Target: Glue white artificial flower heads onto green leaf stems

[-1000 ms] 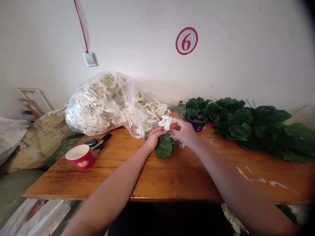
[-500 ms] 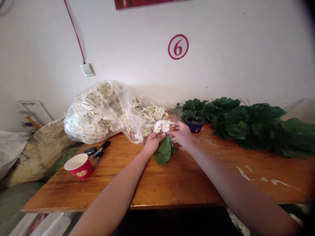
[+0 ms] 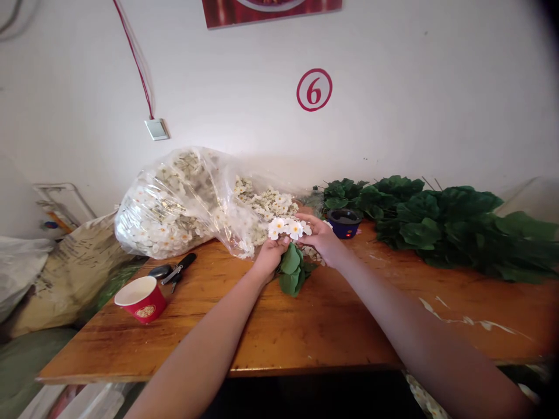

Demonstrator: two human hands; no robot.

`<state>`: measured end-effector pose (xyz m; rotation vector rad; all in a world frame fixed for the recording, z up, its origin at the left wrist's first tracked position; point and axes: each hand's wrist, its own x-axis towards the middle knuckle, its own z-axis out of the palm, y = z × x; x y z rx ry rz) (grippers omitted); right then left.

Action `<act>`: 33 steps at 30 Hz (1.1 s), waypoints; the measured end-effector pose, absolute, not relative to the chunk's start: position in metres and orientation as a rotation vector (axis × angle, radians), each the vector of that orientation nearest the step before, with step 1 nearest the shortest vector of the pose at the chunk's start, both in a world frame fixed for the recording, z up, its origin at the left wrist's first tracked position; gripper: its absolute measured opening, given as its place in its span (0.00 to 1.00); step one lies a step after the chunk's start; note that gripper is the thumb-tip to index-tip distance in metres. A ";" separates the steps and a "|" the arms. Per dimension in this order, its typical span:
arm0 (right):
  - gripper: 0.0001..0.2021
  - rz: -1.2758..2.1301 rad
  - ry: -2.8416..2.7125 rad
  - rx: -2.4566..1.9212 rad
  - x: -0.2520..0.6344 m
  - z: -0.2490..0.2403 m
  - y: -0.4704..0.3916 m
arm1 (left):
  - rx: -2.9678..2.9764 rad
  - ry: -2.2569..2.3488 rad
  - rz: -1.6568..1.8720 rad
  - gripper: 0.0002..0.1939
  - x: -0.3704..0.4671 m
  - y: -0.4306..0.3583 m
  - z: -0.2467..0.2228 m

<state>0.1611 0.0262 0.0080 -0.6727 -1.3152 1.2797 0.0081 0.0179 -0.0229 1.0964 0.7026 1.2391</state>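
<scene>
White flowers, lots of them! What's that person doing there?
The person's left hand holds small white flowers with yellow centres, and the right hand's fingers are at them too. Round green leaves hang just below, over a brown wooden table. A clear plastic bag of white flowers lies behind to the left; a big dark-green leaf pile lies to the right.
</scene>
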 end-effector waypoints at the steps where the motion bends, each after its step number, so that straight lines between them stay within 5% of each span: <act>1: 0.31 1.299 -1.306 -0.680 0.162 0.008 0.026 | 1.117 0.700 1.229 0.22 0.008 0.017 -0.023; 7: 0.27 1.257 -1.284 -0.745 0.164 0.004 0.032 | 1.236 0.738 1.260 0.24 0.009 0.019 -0.026; 13: 0.29 0.806 -1.365 -0.925 0.160 0.008 0.027 | 1.285 0.797 1.244 0.24 0.006 0.022 -0.029; 21: 0.27 1.291 -0.967 -0.758 0.151 0.004 0.028 | 1.320 0.761 1.232 0.25 0.008 0.021 -0.026; 28: 0.24 1.188 -1.258 -0.819 0.164 0.008 0.030 | 1.603 0.879 1.231 0.15 0.008 0.022 -0.028; 33: 0.31 0.973 -1.666 -0.865 0.175 0.023 0.016 | 1.596 0.939 1.187 0.09 0.006 0.019 -0.025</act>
